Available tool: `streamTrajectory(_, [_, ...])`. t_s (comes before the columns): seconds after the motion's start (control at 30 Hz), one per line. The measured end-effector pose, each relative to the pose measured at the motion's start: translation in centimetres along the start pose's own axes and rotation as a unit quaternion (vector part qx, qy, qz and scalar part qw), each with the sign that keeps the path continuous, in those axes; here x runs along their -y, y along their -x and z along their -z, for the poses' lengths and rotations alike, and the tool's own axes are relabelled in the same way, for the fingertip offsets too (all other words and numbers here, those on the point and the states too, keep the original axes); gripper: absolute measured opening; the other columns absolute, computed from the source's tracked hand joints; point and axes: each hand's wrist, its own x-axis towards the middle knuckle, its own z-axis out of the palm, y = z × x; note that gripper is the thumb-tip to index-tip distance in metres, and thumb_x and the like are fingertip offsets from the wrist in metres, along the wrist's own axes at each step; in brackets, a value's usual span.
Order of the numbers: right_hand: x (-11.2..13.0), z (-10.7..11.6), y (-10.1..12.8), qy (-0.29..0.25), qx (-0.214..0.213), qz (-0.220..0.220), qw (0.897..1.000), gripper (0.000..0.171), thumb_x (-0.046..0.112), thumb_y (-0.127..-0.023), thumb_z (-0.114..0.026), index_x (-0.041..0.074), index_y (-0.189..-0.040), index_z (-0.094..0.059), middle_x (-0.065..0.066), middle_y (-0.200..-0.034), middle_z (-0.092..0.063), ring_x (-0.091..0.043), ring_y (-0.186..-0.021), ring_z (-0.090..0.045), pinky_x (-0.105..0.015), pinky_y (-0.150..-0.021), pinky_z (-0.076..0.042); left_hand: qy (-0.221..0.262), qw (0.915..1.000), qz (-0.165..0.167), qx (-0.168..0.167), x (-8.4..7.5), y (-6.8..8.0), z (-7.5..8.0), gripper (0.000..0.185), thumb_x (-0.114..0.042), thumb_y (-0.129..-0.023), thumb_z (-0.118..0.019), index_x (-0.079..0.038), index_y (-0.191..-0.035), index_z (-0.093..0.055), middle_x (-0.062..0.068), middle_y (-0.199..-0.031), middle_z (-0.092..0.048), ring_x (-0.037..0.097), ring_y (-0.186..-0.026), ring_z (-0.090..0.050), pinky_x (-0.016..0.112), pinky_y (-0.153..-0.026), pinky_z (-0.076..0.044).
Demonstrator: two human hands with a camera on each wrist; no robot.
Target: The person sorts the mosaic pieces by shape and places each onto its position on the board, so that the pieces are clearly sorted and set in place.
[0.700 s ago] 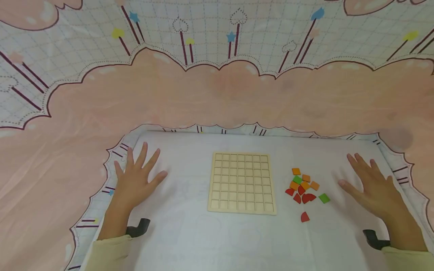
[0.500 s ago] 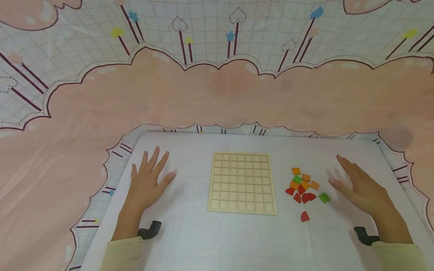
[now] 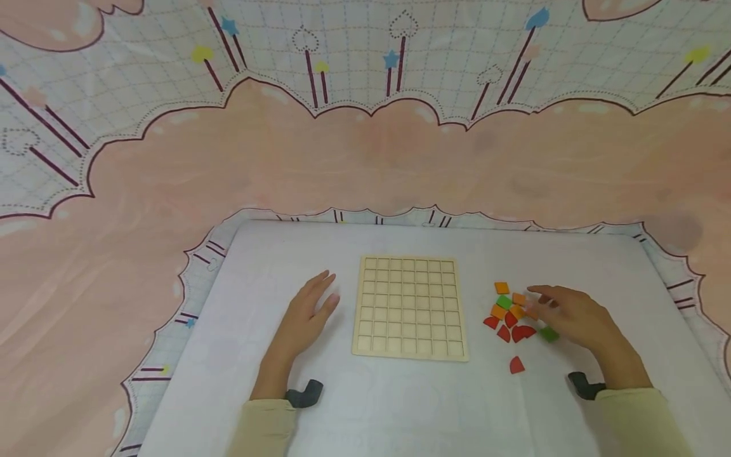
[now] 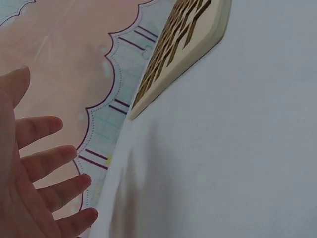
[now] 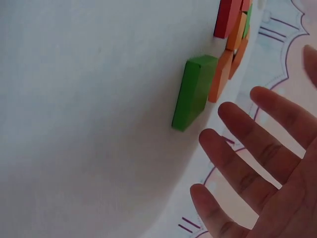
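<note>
A pale wooden grid board [image 3: 408, 308] with square recesses lies flat on the white table. My left hand [image 3: 305, 317] hovers at its left side with nothing in it; in the left wrist view its fingers [image 4: 49, 161] are spread and relaxed. To the board's right lies a loose cluster of orange square tiles [image 3: 501, 288], green square tiles [image 3: 504, 302] and red quarter-round tiles [image 3: 516, 365]. My right hand [image 3: 577, 317] is over the cluster's right edge, fingers loosely bent and holding nothing. In the right wrist view a green tile [image 5: 194, 93] lies near those fingertips.
The white tabletop [image 3: 411, 412] has a scalloped printed border along its edges. A pink and white patterned cloth [image 3: 365, 165] stretches beyond it. Black wrist straps [image 3: 305, 394] show at both cuffs.
Both hands have moved inward from the table's sides. The left has come to the board's left side, and the right has reached the tile cluster. The board and tiles have stayed put.
</note>
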Motion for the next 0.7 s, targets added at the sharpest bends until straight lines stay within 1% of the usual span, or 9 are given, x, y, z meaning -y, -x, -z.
streamTrajectory(0.07, [0.0, -0.3, -0.3, -0.006, -0.002, 0.011, 1.0, 0.068, 0.059, -0.097, -0.057, 0.007, -0.142, -0.057, -0.019, -0.119, -0.067, -0.036, -0.106, -0.062, -0.054, -0.075, -0.058, 0.013, 0.9998, 0.001, 0.014, 0.0, -0.1, -0.9, 0.057, -0.048, -0.104, -0.051, -0.017, -0.151, -0.05, 0.006, -0.162, -0.041, 0.033, -0.152, -0.035, 0.061, -0.121, -0.03])
streamTrajectory(0.17, [0.0, -0.5, -0.8, -0.007, -0.002, 0.024, 1.0, 0.066, 0.056, -0.097, -0.06, 0.005, -0.139, -0.06, -0.017, -0.115, -0.068, -0.034, -0.103, -0.062, -0.053, -0.077, -0.058, 0.02, 0.9991, 0.003, 0.038, 0.2, -0.3, -2.1, 0.057, -0.051, -0.103, -0.052, -0.021, -0.151, -0.051, 0.002, -0.162, -0.041, 0.031, -0.153, -0.035, 0.06, -0.122, -0.029])
streamTrajectory(0.3, [-0.1, -0.7, -1.5, -0.009, -0.002, 0.033, 0.999, 0.06, 0.052, -0.097, -0.063, 0.004, -0.131, -0.065, -0.013, -0.109, -0.069, -0.03, -0.099, -0.062, -0.051, -0.078, -0.057, 0.015, 0.9979, -0.005, 0.062, 0.3, -0.7, -3.1, 0.059, -0.053, -0.101, -0.054, -0.022, -0.151, -0.051, -0.002, -0.163, -0.041, 0.028, -0.155, -0.031, 0.056, -0.127, -0.02])
streamTrajectory(0.37, [-0.1, -0.8, -1.9, -0.009, -0.004, 0.041, 0.999, 0.052, 0.047, -0.097, -0.064, 0.004, -0.126, -0.068, -0.011, -0.105, -0.069, -0.028, -0.096, -0.061, -0.048, -0.077, -0.057, 0.007, 0.9977, -0.016, 0.065, 0.3, -1.1, -3.4, 0.059, -0.051, -0.1, -0.057, -0.02, -0.15, -0.052, -0.001, -0.162, -0.043, 0.028, -0.155, -0.03, 0.056, -0.128, -0.015])
streamTrajectory(0.43, [-0.2, -0.8, -2.3, -0.009, -0.006, 0.045, 0.999, 0.045, 0.042, -0.097, -0.066, 0.004, -0.12, -0.069, -0.009, -0.101, -0.069, -0.027, -0.094, -0.06, -0.046, -0.077, -0.056, -0.009, 0.9976, -0.024, 0.064, 0.2, -1.5, -3.6, 0.059, -0.049, -0.1, -0.059, -0.019, -0.15, -0.052, 0.001, -0.162, -0.044, 0.03, -0.156, -0.028, 0.057, -0.128, -0.011])
streamTrajectory(0.53, [-0.1, -0.9, -2.9, -0.01, 0.0, 0.044, 0.999, 0.036, 0.035, -0.096, -0.068, 0.004, -0.115, -0.069, -0.008, -0.098, -0.068, -0.026, -0.091, -0.059, -0.044, -0.077, -0.057, -0.048, 0.9961, -0.028, 0.068, 0.2, -1.9, -4.0, 0.059, -0.047, -0.099, -0.061, -0.018, -0.15, -0.052, 0.004, -0.162, -0.043, 0.032, -0.156, -0.026, 0.061, -0.127, -0.007])
streamTrajectory(0.63, [0.1, -1.0, -3.2, -0.023, 0.009, 0.035, 0.999, 0.033, 0.033, -0.095, -0.07, 0.004, -0.112, -0.068, -0.009, -0.098, -0.068, -0.027, -0.092, -0.059, -0.044, -0.077, -0.058, -0.09, 0.9917, -0.025, 0.089, 0.4, -2.1, -4.2, 0.062, -0.047, -0.098, -0.062, -0.02, -0.153, -0.049, 0.001, -0.164, -0.039, 0.032, -0.158, -0.02, 0.062, -0.127, -0.002])
streamTrajectory(0.7, [0.3, -1.0, -3.2, -0.036, 0.012, 0.033, 0.999, 0.033, 0.034, -0.095, -0.071, 0.005, -0.11, -0.067, -0.009, -0.099, -0.068, -0.027, -0.092, -0.059, -0.041, -0.076, -0.058, -0.106, 0.9889, -0.027, 0.101, 0.5, -2.1, -4.3, 0.064, -0.046, -0.097, -0.063, -0.021, -0.153, -0.048, -0.002, -0.165, -0.038, 0.032, -0.159, -0.017, 0.062, -0.126, 0.0])
